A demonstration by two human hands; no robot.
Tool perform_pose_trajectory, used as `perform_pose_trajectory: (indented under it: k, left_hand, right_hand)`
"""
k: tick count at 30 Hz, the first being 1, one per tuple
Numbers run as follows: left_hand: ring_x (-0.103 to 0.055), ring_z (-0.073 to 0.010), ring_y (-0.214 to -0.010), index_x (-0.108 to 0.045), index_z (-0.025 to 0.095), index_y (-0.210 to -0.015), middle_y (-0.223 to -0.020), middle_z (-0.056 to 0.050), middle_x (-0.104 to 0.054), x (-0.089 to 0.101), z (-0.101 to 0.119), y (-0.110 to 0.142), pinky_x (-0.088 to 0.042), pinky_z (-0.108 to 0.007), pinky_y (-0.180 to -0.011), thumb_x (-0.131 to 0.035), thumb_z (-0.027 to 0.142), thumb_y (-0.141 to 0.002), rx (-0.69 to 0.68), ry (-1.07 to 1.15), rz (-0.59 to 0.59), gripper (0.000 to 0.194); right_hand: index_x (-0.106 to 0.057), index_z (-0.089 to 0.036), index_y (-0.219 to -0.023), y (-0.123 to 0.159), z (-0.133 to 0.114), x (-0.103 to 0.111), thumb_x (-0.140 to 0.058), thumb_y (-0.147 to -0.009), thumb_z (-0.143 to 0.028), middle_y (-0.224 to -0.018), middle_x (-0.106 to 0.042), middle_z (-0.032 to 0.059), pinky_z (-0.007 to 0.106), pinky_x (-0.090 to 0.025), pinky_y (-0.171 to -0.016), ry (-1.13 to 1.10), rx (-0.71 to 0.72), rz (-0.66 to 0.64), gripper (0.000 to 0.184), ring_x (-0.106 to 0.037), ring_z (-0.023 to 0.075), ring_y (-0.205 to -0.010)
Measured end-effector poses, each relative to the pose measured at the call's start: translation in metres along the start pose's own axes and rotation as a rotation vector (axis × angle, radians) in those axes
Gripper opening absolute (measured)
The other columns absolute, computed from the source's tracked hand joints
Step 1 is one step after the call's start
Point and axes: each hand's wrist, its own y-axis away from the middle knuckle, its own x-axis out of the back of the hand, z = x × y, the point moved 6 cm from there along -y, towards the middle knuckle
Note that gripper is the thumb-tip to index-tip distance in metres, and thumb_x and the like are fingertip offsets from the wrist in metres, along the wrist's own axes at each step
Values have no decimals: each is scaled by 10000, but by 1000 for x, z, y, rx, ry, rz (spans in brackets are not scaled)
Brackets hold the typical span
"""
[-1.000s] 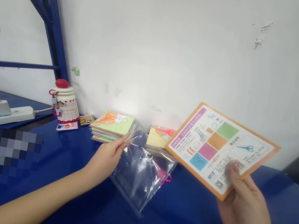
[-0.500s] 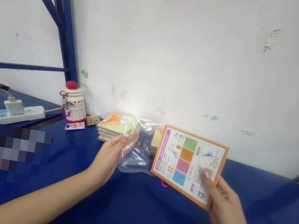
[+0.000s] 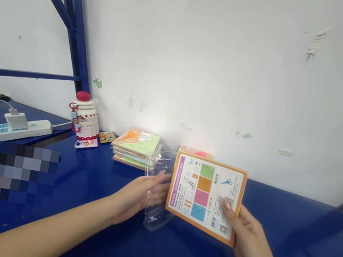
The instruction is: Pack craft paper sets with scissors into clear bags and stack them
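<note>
My right hand (image 3: pixel 251 233) grips the right edge of an orange-bordered booklet (image 3: pixel 204 196), thumb on its printed face. Printed scissors, coloured squares and animal drawings show on that face. A clear plastic bag (image 3: pixel 155 221) extends from the booklet's left edge, its loose part crumpled. My left hand (image 3: pixel 143 192) lies against this plastic with fingers stretched out and the thumb apart; its fingertips reach close to the booklet's left edge. How much of the booklet is inside the bag, I cannot tell.
Against the wall stands a stack of colourful booklets (image 3: pixel 137 147), with another booklet (image 3: pixel 200 153) partly hidden behind the held one. Left of them are a red-topped bottle (image 3: pixel 85 117), small cards (image 3: pixel 86 143) and a power strip (image 3: pixel 37 128). A blue frame post (image 3: pixel 74 18) rises behind.
The booklet has moved slightly left and down. The loose plastic, stretched out by a left-hand pinch before, now hangs lower and crumpled. My left fingers have straightened and shifted right.
</note>
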Motion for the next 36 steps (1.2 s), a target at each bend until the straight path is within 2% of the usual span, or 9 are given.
perform_pose_trajectory:
  k: [3, 7, 9, 12, 21, 24, 28, 32, 36]
  left_hand:
    - [-650, -246, -1002, -270, 302, -1414, -1097, -119, -680, -4, 3, 1, -453, -422, -910, -397, 509, -908, 3, 136, -47, 561]
    - [-631, -205, -1044, -160, 300, -1441, -1095, -107, -675, -2, 30, 5, -423, -351, -959, -339, 460, -942, -205, 300, -30, 553]
    - [-595, -196, -1106, -148, 317, -1439, -1151, -104, -647, -3, 44, 9, -380, -337, -1007, -297, 454, -952, -279, 343, -30, 527]
    - [-569, -193, -1143, -163, 360, -1428, -1213, -93, -608, -4, 56, 13, -354, -344, -1030, -258, 481, -950, -311, 359, -23, 503]
    - [-492, -242, -1225, -291, 362, -1393, -1287, -81, -562, 10, 79, 19, -328, -416, -1058, -348, 509, -922, -437, 339, -20, 496]
    - [-456, -256, -1255, -315, 269, -1395, -1301, -107, -552, 8, 75, 16, -321, -432, -1065, -356, 508, -920, -398, 357, -52, 533]
    - [-454, -277, -1252, -364, 124, -1367, -1301, -160, -545, 4, 56, 9, -327, -407, -1058, -373, 496, -919, -273, 326, -30, 582]
    - [-481, -299, -1224, -337, 85, -1381, -1286, -195, -550, -1, 36, 4, -342, -429, -1029, -356, 487, -926, -169, 199, -34, 608]
    - [-516, -286, -1194, -264, 93, -1416, -1268, -197, -566, -1, 27, 3, -328, -441, -1034, -382, 388, -946, -143, 124, -69, 567]
  right_hand:
    - [-673, -192, -1050, 3, -1, -4, -687, -774, -411, -1037, -720, 105, 377, -573, -780, -24, -54, -5, 352, -684, 281, -911]
    - [-688, -177, -1039, 7, 2, -9, -691, -772, -401, -1013, -726, 116, 378, -571, -769, -41, -148, -31, 349, -693, 284, -882]
    - [-688, -168, -1044, 8, 4, -11, -689, -777, -388, -1008, -727, 119, 370, -573, -761, -47, -193, -53, 346, -691, 288, -891]
    - [-691, -127, -1035, 10, 7, -11, -689, -777, -385, -988, -727, 146, 372, -575, -752, -51, -254, -78, 365, -694, 299, -875]
    - [-688, -96, -1040, 15, 6, -22, -643, -826, -349, -984, -724, 165, 419, -542, -820, -41, -336, -233, 334, -686, 317, -899]
    - [-688, -94, -1042, 17, 5, -26, -651, -818, -357, -969, -728, 165, 428, -531, -836, -18, -335, -256, 349, -687, 318, -897]
    - [-688, -96, -1031, 14, 7, -22, -673, -799, -345, -966, -729, 164, 422, -539, -824, -12, -346, -221, 341, -689, 316, -894]
    - [-674, -86, -1023, 12, 9, -15, -660, -814, -331, -985, -725, 159, 392, -562, -795, -57, -361, -180, 322, -689, 305, -897]
    - [-656, -76, -1032, 9, 8, -7, -676, -796, -335, -968, -729, 164, 332, -599, -694, -68, -365, -74, 351, -700, 299, -863]
